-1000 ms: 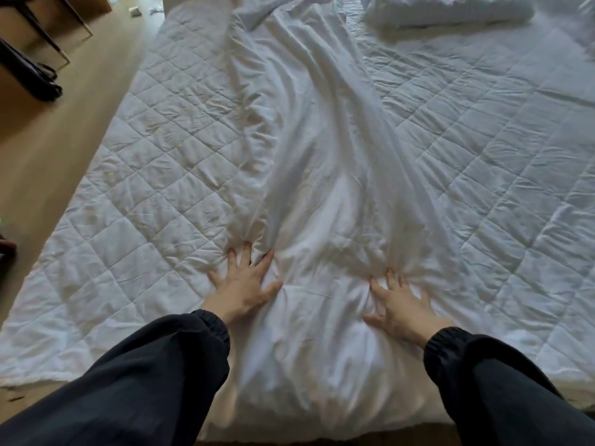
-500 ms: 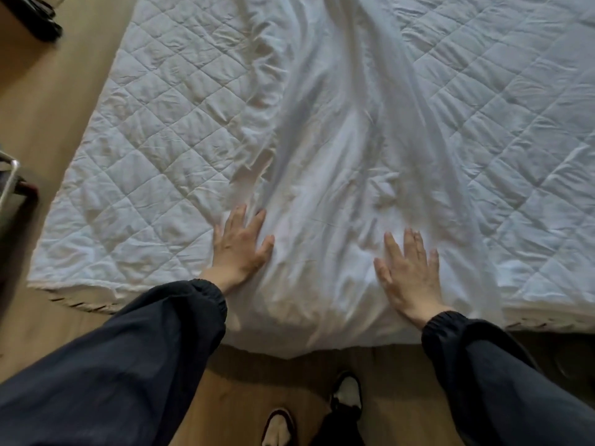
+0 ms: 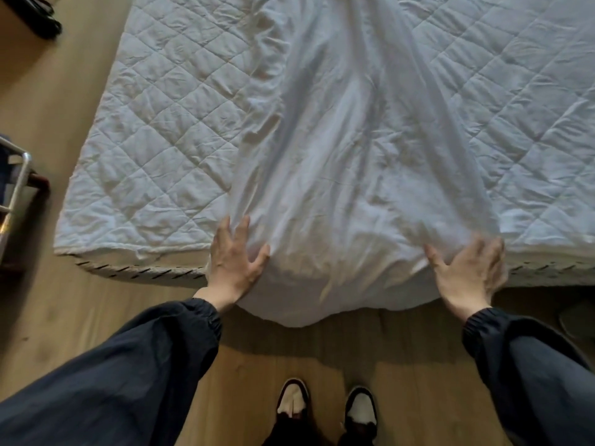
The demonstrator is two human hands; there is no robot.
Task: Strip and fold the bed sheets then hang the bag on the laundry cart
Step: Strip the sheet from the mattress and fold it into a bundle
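hands (image 3: pixel 236 262) slid to bed edge, spread wider

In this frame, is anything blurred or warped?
Head view: the right hand is motion-smeared at its fingertips; the left hand is sharp. Wide-angle bending curves the quilted white mattress pad's edge. The crumpled white bed sheet casts a shadow on the wooden floor.

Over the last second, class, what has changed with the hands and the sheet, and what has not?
Both hands slid back along the sheet to the foot of the bed: the left hand and right hand now lie at its overhanging end. The right moved outward. Neither has gripped it; fingers stay spread. The quilted pad stayed put.
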